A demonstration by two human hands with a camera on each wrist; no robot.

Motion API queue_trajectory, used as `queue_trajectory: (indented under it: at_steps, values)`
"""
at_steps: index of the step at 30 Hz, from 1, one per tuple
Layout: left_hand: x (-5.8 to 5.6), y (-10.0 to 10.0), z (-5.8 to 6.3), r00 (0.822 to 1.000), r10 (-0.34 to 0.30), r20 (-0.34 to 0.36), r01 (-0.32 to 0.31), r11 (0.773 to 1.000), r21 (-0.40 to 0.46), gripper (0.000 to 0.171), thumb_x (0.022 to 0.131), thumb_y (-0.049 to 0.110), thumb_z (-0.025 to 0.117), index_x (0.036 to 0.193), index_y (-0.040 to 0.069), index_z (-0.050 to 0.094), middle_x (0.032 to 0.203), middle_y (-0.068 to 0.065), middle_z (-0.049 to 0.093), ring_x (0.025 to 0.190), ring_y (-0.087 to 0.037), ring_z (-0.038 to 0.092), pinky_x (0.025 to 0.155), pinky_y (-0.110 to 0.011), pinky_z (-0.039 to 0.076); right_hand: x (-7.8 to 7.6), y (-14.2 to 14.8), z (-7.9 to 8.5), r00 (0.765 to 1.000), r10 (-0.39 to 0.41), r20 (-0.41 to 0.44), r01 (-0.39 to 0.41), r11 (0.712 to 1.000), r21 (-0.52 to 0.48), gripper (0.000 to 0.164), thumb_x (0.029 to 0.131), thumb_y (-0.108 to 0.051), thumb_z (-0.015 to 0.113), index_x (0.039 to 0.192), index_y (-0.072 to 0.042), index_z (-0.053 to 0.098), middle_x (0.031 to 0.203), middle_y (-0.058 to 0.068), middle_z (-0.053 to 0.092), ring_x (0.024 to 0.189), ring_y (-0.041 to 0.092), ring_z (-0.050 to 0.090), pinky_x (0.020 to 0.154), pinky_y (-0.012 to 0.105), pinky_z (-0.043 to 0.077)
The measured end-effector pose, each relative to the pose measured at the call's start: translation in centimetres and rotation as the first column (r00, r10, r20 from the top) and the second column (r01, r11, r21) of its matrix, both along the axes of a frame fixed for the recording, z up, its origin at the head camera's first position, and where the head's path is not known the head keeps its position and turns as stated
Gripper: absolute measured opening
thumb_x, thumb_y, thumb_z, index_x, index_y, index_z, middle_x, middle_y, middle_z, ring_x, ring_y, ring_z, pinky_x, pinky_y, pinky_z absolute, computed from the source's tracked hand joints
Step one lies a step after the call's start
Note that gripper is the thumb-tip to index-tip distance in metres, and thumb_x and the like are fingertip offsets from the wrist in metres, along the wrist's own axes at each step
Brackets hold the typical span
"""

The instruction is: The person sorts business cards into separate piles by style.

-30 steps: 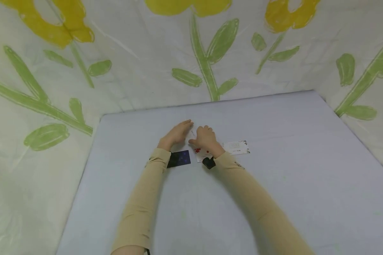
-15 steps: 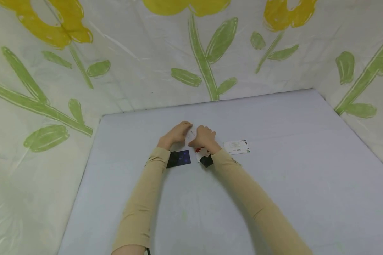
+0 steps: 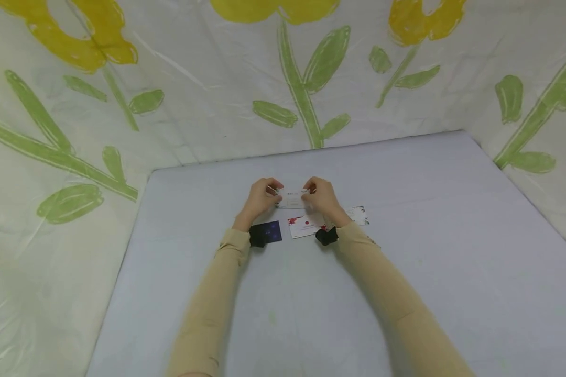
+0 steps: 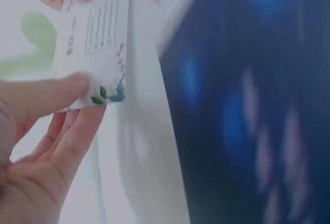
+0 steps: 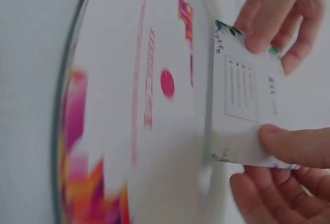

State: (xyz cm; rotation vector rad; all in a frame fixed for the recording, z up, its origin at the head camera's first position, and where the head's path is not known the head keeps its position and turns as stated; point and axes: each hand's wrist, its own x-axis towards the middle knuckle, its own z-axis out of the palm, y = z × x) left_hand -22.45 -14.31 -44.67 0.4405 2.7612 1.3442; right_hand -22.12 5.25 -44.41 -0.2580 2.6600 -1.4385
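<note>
In the head view, both hands hold a white business card (image 3: 292,199) with leaf-printed corners. My left hand (image 3: 260,198) pinches its left end, thumb on the printed face and fingers behind. At the opposite end, my right hand (image 3: 324,199) has the same thumb-and-finger pinch. Both wrist views show the printed side with a boxed block of small text. Nearer than the held card lie a dark blue card (image 3: 272,231), by the left wrist, and a white card with red and pink marks (image 3: 306,225), partly hidden by the right wrist.
Another white card with leaf corners (image 3: 360,215) lies right of the right hand, partly covered by it. The table has a pale cover (image 3: 283,309). A white sheet painted with flowers (image 3: 207,104) hangs behind its far edge.
My right hand has shifted right and turned, and now grips the card's right end. The held card, mostly hidden between the hands before, now stretches between them with its text showing.
</note>
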Motion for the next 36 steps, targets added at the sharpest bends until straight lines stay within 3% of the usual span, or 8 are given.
queue_trajectory:
  at_steps: [7,11,15,22,30,36]
  values:
    - [2.2,4.2,0.4,0.996,0.084,-0.040,-0.074,0.974,0.215,0.026,0.080,-0.002,0.069,0.105,-0.005,0.061,0.095,-0.017,0.061,0.085,-0.026,0.060,0.075,-0.033,0.050,0.7,5.0,0.9,0.993,-0.114,0.039,0.120,0.972,-0.200,0.026,0.078,-0.007,0.073,0.097,0.005,0.059,0.088,0.015,0.060,0.075,0.016,0.056,0.065,0.025,0.050]
    - [3.3,7.3,0.4,0.993,0.111,-0.046,-0.095,0.959,0.266,0.026,0.080,0.000,0.069,0.104,-0.006,0.061,0.091,-0.015,0.060,0.083,-0.025,0.060,0.072,-0.028,0.050,1.5,8.0,1.6,0.990,-0.124,0.066,0.134,0.974,-0.183,0.029,0.079,-0.010,0.073,0.098,0.008,0.058,0.087,0.015,0.059,0.070,0.011,0.054,0.066,0.027,0.051]
    - [4.2,9.8,0.3,0.995,0.101,-0.023,-0.092,0.962,0.259,0.026,0.081,-0.002,0.067,0.106,-0.007,0.060,0.092,-0.017,0.058,0.084,-0.024,0.057,0.072,-0.025,0.050,2.3,10.5,1.7,0.985,-0.121,0.121,0.134,0.985,-0.106,0.028,0.081,-0.012,0.071,0.096,0.007,0.058,0.081,0.011,0.057,0.066,0.011,0.053,0.064,0.028,0.051]
    - [5.2,12.4,0.2,0.997,0.071,0.039,-0.076,0.986,0.150,0.031,0.080,-0.003,0.068,0.108,-0.008,0.058,0.089,-0.014,0.053,0.078,-0.019,0.051,0.068,-0.022,0.045,3.0,12.7,1.0,0.968,-0.113,0.226,0.121,0.992,-0.022,0.027,0.080,-0.010,0.071,0.095,0.007,0.056,0.078,0.008,0.057,0.063,0.010,0.058,0.063,0.027,0.053]
    - [5.5,13.7,-0.4,0.996,0.084,0.040,-0.082,0.996,-0.046,0.028,0.079,0.002,0.070,0.103,-0.004,0.057,0.083,-0.007,0.048,0.078,-0.016,0.045,0.067,-0.022,0.039,3.3,13.0,0.8,0.971,-0.118,0.207,0.098,0.990,0.106,0.025,0.079,-0.012,0.072,0.090,0.004,0.057,0.077,0.011,0.057,0.062,0.014,0.057,0.058,0.026,0.047]
    - [5.6,14.2,-0.7,0.997,0.066,0.027,-0.062,0.988,-0.138,0.028,0.080,0.003,0.068,0.104,-0.004,0.055,0.093,-0.012,0.052,0.089,-0.022,0.048,0.079,-0.029,0.042,3.3,12.7,1.0,0.975,-0.119,0.187,0.089,0.982,0.164,0.023,0.079,-0.011,0.071,0.087,0.003,0.055,0.075,0.012,0.059,0.059,0.018,0.057,0.055,0.027,0.043]
